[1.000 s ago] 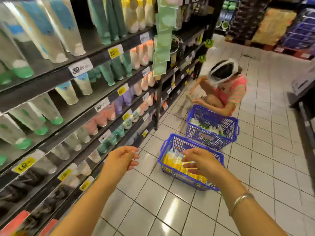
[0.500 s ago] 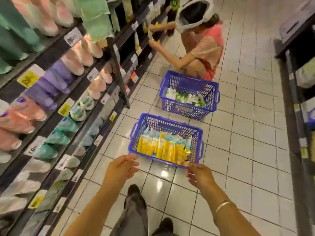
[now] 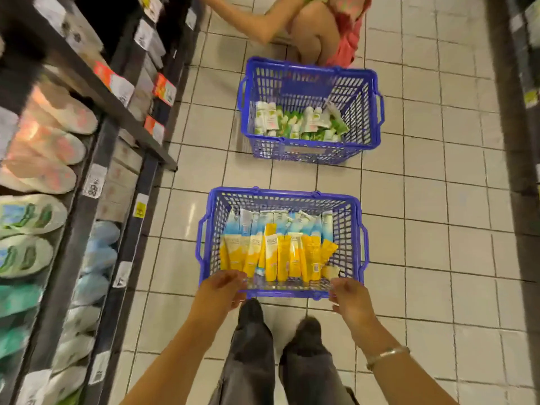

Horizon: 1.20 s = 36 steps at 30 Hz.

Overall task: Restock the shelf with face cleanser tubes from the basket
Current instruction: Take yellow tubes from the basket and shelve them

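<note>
Lying lengthwise in basket (image 3: pixel 355 244), tubes (image 3: pixel 287 255), both hands' fingers (image 3: pixel 233 277) gripping its rim

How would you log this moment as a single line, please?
both hands at near basket rim | yellow tubes inside | none picked

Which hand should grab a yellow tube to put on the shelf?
Probably the left hand. It is at the basket rim right by the yellow tubes, and the shelf is on its side. The right hand sits farther from the shelf.
</note>
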Motion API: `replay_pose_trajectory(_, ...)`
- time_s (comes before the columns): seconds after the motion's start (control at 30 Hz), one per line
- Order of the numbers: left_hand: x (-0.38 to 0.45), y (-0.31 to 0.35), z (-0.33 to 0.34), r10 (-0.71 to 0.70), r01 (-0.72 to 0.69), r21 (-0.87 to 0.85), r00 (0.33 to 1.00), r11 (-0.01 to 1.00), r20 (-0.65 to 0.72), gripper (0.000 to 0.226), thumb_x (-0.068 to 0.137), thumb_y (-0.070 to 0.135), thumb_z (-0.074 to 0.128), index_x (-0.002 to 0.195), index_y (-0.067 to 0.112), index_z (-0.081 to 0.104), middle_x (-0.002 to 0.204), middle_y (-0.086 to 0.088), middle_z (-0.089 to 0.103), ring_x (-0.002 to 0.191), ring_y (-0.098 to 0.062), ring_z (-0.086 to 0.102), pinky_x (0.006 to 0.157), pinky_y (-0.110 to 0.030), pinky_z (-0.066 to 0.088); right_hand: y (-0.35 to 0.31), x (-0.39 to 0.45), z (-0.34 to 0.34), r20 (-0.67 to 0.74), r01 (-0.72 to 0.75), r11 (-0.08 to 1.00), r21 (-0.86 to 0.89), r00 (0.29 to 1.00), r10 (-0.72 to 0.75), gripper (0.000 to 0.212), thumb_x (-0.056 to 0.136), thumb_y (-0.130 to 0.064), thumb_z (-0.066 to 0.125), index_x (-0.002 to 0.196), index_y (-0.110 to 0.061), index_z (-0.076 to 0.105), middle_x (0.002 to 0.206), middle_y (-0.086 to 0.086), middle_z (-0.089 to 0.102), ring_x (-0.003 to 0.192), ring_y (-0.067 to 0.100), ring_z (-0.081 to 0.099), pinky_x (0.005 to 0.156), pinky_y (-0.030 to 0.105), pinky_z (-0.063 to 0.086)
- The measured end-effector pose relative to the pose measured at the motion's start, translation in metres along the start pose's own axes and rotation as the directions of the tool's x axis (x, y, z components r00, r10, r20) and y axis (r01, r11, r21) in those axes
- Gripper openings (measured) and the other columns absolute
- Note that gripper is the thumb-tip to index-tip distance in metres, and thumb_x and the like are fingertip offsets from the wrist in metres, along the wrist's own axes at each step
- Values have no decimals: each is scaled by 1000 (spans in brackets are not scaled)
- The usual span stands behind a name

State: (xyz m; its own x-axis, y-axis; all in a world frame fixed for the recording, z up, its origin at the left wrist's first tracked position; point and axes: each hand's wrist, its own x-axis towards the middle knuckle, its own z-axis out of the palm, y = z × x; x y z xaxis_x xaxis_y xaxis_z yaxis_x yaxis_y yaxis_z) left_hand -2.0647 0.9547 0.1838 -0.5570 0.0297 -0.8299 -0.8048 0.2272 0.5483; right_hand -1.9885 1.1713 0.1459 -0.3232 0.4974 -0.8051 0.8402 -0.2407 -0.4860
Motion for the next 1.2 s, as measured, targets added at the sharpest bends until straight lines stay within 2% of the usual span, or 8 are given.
replay_pose_trajectory(0.13,85,-25,27,-82,76,88,995,993,63,26,91,1,50,68,13,57,64,-3,57,59,-14,52,49,-18,44,27,80,22,-35,65,968,-242,997,-76,17,91,-3,49,76,-1,57,67,9,51,58,18,44,46,8,36)
replay_pose_trajectory(0.23,145,-68,43,-135,116,186,986,976,94,29,89,4,50,63,15,58,58,-4,52,56,-17,45,51,-24,35,56,139,36,-19,54,883,-466,997,-71,14,90,-14,45,82,-6,54,79,9,52,72,20,47,60,22,35)
replay_pose_trajectory(0.4,236,-135,72,-210,189,257,976,948,56,22,87,5,58,67,14,61,65,-17,53,61,-27,49,62,-34,35,109,223,58,-35,32,884,-467,998,-54,19,87,2,50,104,-5,56,94,9,55,88,21,50,74,28,36)
replay_pose_trajectory(0.53,286,-178,96,-210,206,309,977,928,-20,37,84,21,66,116,2,56,104,-15,60,106,-34,59,78,-34,45,134,264,78,-7,117,854,-507,990,-140,22,87,-2,55,107,6,58,105,21,62,99,35,58,77,32,43)
replay_pose_trajectory(0.7,315,-201,123,-126,128,376,992,918,-31,29,82,24,69,101,5,59,88,-8,62,81,-25,59,61,-33,49,145,285,97,56,229,809,-541,970,-237,20,88,-13,56,107,-6,61,105,13,64,95,27,58,77,33,44)
replay_pose_trajectory(0.8,319,-203,131,-91,137,473,989,870,-118,36,79,35,71,100,9,55,81,1,54,68,-14,46,44,-17,28,149,290,108,1,188,729,-658,969,-249,32,84,-20,62,110,-2,56,113,16,59,106,32,54,87,39,44)
replay_pose_trajectory(0.93,317,-201,131,-76,138,494,987,859,-144,42,79,41,69,107,14,53,92,1,57,76,-16,46,52,-24,33,149,294,119,-47,94,589,-803,974,-220,63,80,-43,65,122,-1,47,127,17,49,121,33,41,100,40,34)
replay_pose_trajectory(1.2,300,-192,111,-49,47,444,999,895,-6,32,84,39,63,108,19,57,77,9,55,69,-10,51,54,-22,41,152,302,121,-77,0,722,-692,994,-73,64,75,-44,71,121,-5,46,126,18,54,117,36,50,95,42,41)
